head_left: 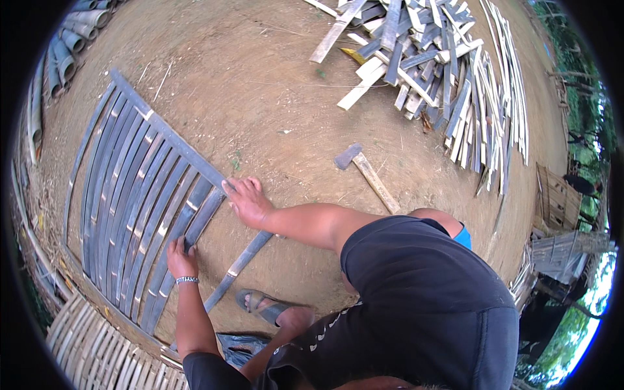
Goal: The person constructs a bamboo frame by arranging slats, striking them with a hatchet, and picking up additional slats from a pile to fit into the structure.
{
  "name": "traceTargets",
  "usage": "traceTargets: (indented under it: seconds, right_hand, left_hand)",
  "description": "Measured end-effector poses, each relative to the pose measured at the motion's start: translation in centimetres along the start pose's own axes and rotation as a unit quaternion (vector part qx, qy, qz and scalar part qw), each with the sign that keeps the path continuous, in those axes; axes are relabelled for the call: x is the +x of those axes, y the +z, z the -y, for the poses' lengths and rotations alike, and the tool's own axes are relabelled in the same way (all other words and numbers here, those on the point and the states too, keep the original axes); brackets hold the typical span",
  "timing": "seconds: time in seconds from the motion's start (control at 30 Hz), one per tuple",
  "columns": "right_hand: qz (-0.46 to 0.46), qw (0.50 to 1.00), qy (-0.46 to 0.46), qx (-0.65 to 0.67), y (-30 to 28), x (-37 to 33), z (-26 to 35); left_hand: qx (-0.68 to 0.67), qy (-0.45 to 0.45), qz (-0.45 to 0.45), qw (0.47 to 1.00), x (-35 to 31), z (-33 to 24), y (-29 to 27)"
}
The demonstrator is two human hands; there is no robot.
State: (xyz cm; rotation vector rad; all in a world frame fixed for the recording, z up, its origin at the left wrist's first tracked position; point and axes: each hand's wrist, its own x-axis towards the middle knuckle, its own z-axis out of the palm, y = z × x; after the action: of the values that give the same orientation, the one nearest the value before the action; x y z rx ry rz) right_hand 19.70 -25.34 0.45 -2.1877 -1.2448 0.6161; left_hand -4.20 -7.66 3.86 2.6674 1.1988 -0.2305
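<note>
On the ground to the left lies a panel of dark bamboo slats, spaced side by side across a long bamboo crosspiece (182, 147). My left hand (183, 260), with a bracelet at the wrist, is closed on the outermost bamboo slat (207, 212), partway along it. My right hand (247, 201) grips the near end of the crosspiece, where that slat meets it; its fingertips are partly hidden. A loose bamboo slat (239, 262) lies apart from the panel, beneath my right forearm and beside my sandalled foot (263, 305).
An axe (377, 186) with a wooden handle lies to the right of my right hand. Beyond it is a heap of split bamboo pieces (422, 58), with long thin strips (504, 84) alongside. Bamboo poles (65, 58) lie far left; a slatted bamboo platform (97, 344) is near left.
</note>
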Motion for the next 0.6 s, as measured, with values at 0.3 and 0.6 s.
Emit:
traceTargets:
  seconds: [0.3, 0.6]
  right_hand:
    - [-0.007, 1.0, -0.003, 0.016, 0.3, 0.0, 0.0]
    - [-0.007, 1.0, -0.007, 0.011, 1.2, -0.1, -0.4]
  left_hand:
    - [0.005, 0.01, 0.006, 1.0, 0.2, -0.2, -0.1]
    - [0.02, 0.005, 0.017, 1.0, 0.3, 0.0, -0.1]
